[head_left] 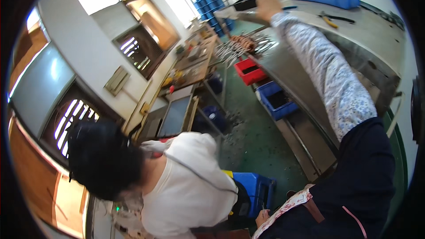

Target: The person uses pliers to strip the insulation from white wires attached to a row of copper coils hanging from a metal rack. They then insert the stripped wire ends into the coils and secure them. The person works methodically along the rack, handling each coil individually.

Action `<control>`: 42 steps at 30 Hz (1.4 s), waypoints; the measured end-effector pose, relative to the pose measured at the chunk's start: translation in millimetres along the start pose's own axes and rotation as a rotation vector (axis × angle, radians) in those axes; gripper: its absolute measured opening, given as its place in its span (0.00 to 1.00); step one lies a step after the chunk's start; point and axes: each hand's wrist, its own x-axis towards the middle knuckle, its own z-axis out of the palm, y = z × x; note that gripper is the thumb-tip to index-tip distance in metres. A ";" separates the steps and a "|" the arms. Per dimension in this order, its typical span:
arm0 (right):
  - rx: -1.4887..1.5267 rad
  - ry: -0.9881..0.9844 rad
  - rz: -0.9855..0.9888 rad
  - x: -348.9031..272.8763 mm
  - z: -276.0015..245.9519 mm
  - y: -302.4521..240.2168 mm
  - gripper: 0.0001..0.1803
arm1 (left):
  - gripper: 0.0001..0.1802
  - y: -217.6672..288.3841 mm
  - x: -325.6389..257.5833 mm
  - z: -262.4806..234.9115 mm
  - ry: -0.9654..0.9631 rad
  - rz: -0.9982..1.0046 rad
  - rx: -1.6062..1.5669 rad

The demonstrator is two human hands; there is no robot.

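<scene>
Fingers of the right hand (pixel 269 6) are curled at the frame's upper middle, near a pale translucent item (pixel 226 13) and a black tray (pixel 243 5); whether its grip, or that of the left hand (pixel 262 218) at lower middle, holds anything cannot be told. Reaching is best done slowly, clear of the tray's rim; no writing can be read.

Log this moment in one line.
right hand: outstretched near black tray | left hand: low, beside white-shirted co-worker, grip unclear | red bin: beside blue bin
</scene>
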 end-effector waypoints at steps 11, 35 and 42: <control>-0.201 -0.773 -0.013 50.0 77.5 64.9 0.13 | 0.15 57.3 -39.1 5.6 0.180 -0.048 -0.069; 1.732 0.012 0.476 -69.7 -73.6 -14.5 0.14 | 0.14 56.8 -46.9 9.7 -0.280 -0.006 -0.117; 1.614 -0.329 0.494 -240.8 -195.2 -76.0 0.14 | 0.14 86.2 -26.5 44.2 -0.462 0.117 -0.146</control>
